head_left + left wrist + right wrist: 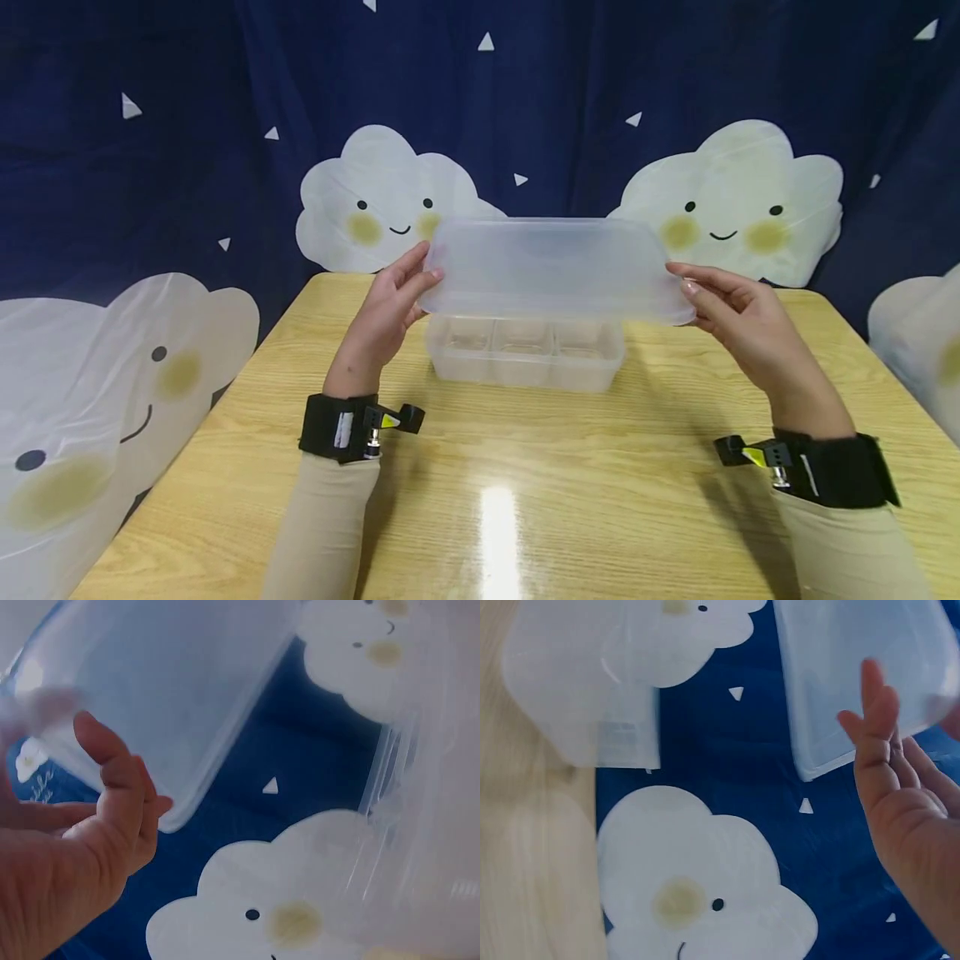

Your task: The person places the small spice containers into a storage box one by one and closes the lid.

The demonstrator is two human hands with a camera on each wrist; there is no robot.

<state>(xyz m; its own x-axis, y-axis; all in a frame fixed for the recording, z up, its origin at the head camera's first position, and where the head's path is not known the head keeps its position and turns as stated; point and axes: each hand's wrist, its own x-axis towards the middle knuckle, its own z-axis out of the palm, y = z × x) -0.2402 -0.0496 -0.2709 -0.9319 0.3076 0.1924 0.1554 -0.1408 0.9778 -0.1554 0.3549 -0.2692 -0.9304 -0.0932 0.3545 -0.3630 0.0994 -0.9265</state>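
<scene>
A translucent plastic lid (551,267) is held up, tilted, over the back part of the table. My left hand (386,308) pinches its left end between thumb and fingers, and my right hand (738,321) pinches its right end the same way. Below and behind the lid, a clear plastic box (525,367) with three compartments stands on the table, its back edge hidden by the lid. In the left wrist view the lid (172,690) slants above the fingers. The right wrist view has the lid (855,682) beside the hand and the box (577,690) to the left.
The wooden table (450,467) carries a bright light reflection near its front. Behind it hangs a dark blue curtain (555,108) printed with smiling clouds and small white triangles. Each wrist wears a black strap (341,427) with a small camera.
</scene>
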